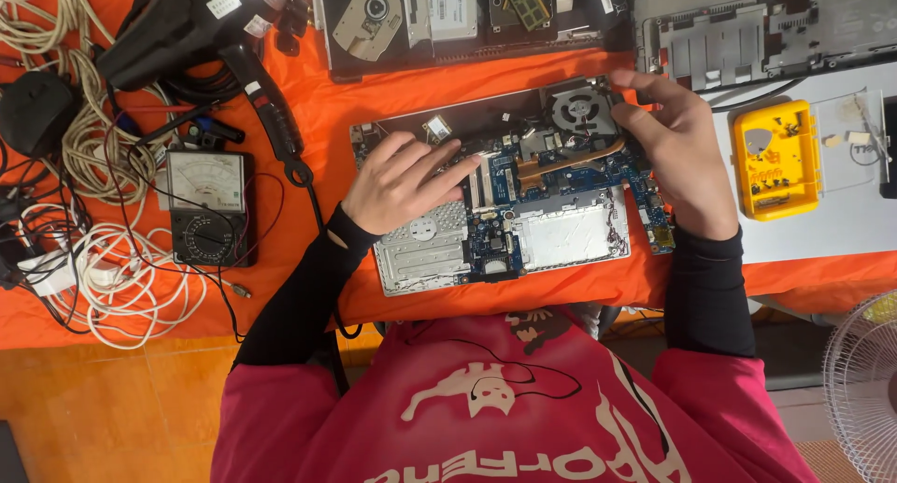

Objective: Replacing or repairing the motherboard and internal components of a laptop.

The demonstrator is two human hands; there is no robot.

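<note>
With 2 hands on it, the left hand (397,184) pressing flat fingers and the right hand (675,156) pinching its far corner, the opened laptop base (505,189) on the orange cloth (318,119) looks rigid yet fragile, best held by its edges.

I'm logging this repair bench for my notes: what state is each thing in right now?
Laptop: opened up, circuit board and fan bare.
Left hand: lying flat on the laptop's inside, fingers spread.
Right hand: fingers bent at the laptop's edge beside the fan.
Yellow parts box: lid open, small bits inside.
Dial meter: lying face up.
</note>
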